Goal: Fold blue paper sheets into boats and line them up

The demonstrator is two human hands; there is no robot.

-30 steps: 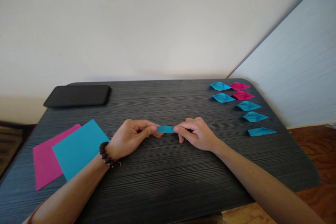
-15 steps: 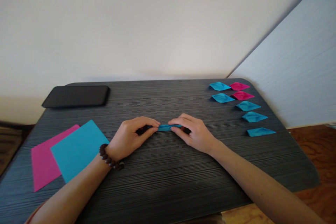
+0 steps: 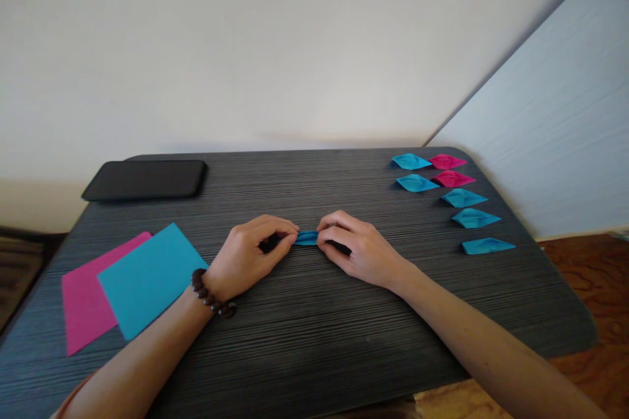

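A narrow strip of folded blue paper (image 3: 307, 237) lies low over the middle of the dark table (image 3: 314, 334). My left hand (image 3: 258, 249) pinches its left end between thumb and fingers; a dark beaded bracelet (image 3: 209, 294) circles that wrist. At the other end, my right hand (image 3: 361, 245) grips the paper with fingertips closed together. Only the short middle stretch of the paper shows, as both ends are hidden by fingers.
Several folded blue paper pieces (image 3: 469, 218) and two pink ones (image 3: 455, 179) sit at the right. On the left, a blue sheet (image 3: 150, 281) overlaps a pink sheet (image 3: 86, 308). A black phone-like slab (image 3: 145, 180) rests at the back left, near the wall (image 3: 295, 46).
My right fingertips have moved slightly left along the blue paper and closed tighter on its end, so less of it shows. My left hand keeps its pinch.
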